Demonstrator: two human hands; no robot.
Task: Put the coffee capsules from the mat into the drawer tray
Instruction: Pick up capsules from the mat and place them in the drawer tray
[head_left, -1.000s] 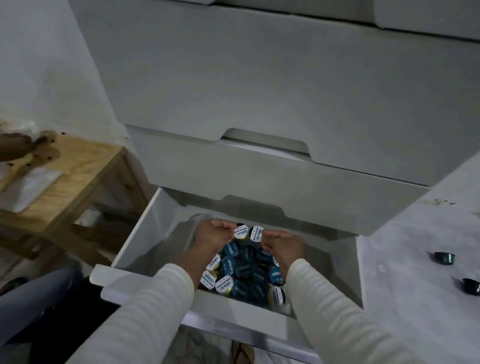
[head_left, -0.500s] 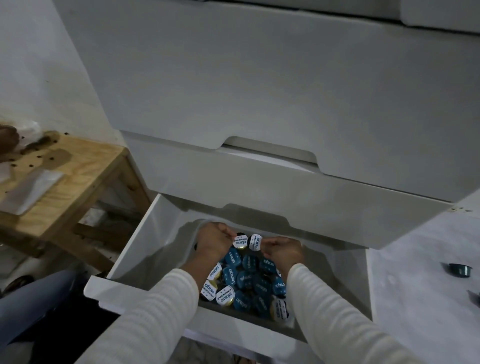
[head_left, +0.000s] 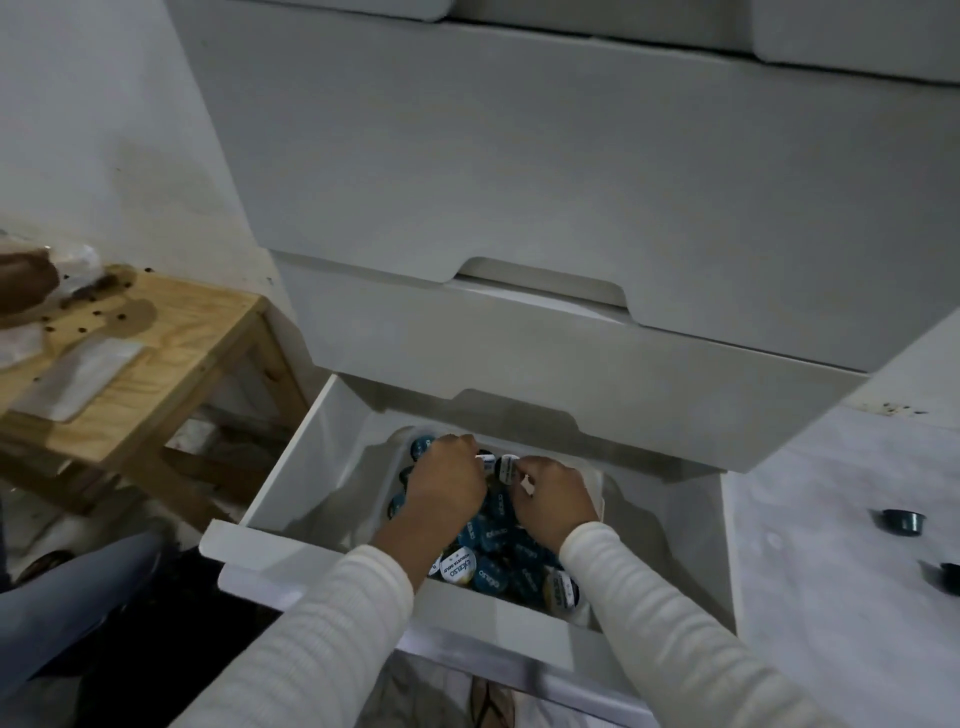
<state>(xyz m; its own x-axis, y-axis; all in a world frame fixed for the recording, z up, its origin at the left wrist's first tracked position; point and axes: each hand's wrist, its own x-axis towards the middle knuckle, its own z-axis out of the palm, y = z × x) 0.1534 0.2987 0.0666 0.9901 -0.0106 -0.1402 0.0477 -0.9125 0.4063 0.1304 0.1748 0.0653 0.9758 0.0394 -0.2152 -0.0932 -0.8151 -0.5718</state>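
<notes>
The bottom white drawer (head_left: 291, 483) stands pulled out, and a tray (head_left: 387, 467) inside it holds several blue and white-lidded coffee capsules (head_left: 493, 535). My left hand (head_left: 449, 483) and my right hand (head_left: 553, 501) are both down in the tray at its far end. Each hand pinches a white-lidded capsule (head_left: 506, 467) at the fingertips, the two capsules side by side. Two dark capsules (head_left: 904, 521) lie on the pale mat (head_left: 831, 545) to the right, one cut off by the frame edge.
Two closed white drawers (head_left: 571, 364) overhang the open one from above. A wooden stool (head_left: 156, 358) with paper and dark specks stands at the left, and another person's hand (head_left: 23, 283) rests on it. A leg in grey cloth (head_left: 67, 597) lies at lower left.
Both hands have pushed a little further toward the back of the tray with their capsules. The view has shifted left and down, so the drawer now sits more to the right.
</notes>
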